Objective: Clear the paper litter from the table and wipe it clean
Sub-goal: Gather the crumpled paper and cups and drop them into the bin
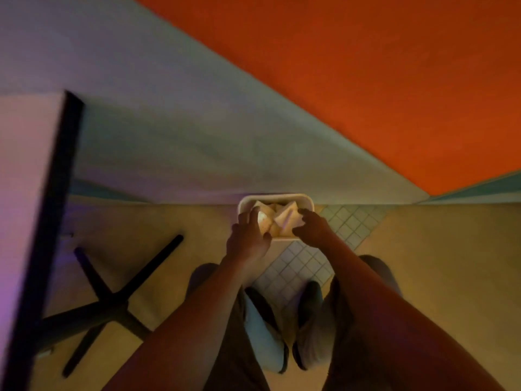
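Reaching down over a small white bin (pixel 276 199) on the floor by the wall.
Crumpled paper litter (pixel 277 218) fills it — left hand (pixel 248 238) with fingers curled onto the paper, right hand (pixel 311 228) spread loose over it; table (pixel 25 165) stands at left.

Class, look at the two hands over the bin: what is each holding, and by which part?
Both hands are at the crumpled paper above the bin: left hand at its left side, right hand at its right edge. The exact grip is blurred.
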`<state>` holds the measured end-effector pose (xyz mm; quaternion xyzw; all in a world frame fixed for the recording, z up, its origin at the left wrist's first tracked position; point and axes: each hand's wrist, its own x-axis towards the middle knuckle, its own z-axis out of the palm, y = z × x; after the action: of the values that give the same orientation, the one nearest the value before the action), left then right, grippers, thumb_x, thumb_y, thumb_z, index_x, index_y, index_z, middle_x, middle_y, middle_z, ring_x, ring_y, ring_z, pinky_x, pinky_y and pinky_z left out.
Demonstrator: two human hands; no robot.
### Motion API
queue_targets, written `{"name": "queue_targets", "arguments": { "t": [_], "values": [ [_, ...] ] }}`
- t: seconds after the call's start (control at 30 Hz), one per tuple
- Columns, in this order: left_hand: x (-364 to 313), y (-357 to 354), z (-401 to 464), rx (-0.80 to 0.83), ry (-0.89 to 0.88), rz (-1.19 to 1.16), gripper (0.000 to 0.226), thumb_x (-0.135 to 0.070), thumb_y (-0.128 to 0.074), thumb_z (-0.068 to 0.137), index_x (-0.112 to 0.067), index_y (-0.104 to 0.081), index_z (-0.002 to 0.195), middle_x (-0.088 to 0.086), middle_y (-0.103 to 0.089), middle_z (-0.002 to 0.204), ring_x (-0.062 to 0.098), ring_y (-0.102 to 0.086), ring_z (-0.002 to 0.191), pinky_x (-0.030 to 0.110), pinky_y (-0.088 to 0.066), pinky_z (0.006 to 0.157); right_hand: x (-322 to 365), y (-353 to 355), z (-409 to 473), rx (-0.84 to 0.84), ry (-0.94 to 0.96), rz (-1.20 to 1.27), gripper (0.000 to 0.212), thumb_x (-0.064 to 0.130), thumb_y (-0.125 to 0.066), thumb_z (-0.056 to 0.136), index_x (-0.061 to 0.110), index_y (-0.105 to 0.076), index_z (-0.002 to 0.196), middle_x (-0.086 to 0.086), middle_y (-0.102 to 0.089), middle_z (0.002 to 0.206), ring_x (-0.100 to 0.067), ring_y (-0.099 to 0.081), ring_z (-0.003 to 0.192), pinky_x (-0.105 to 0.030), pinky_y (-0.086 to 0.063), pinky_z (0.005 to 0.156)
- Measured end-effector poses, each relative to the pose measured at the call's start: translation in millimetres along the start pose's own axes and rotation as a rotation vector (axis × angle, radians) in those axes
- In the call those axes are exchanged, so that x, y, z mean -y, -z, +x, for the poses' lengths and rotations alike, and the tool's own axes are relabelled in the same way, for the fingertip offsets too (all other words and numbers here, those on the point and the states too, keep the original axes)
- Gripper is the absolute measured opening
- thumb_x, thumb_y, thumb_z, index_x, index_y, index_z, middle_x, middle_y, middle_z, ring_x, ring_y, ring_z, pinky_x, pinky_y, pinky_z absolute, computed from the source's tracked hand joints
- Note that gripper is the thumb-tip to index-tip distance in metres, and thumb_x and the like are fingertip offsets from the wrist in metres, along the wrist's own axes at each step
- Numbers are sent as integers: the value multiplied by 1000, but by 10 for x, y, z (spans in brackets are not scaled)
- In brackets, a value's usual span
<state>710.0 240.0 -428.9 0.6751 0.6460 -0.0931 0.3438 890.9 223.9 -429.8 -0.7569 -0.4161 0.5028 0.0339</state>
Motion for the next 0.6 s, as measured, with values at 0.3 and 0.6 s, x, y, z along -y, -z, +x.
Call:
{"name": "queue_targets", "arguments": {
  "t": [0.3,0.6],
  "values": [
    [-390,1381,-1484,-33,-19,-124,69,-36,-61,88,-28,-31,149,3,-42,144,29,-56,119,43,-53,89,827,675,-1753,-11,77,33,62,23,-78,80,24,-55,138,-5,-63,133,-24,-62,115,-26,-44,88],
    [-501,2469,-2817,-222,2,-309,73,-34,-66,90,-24,-30,153,5,-37,150,28,-47,131,40,-47,101,1726,1199,-3065,-65,340,-3,49,26,-75,84,26,-59,131,-4,-62,130,-25,-61,115,-38,-49,95]
  ]
}}
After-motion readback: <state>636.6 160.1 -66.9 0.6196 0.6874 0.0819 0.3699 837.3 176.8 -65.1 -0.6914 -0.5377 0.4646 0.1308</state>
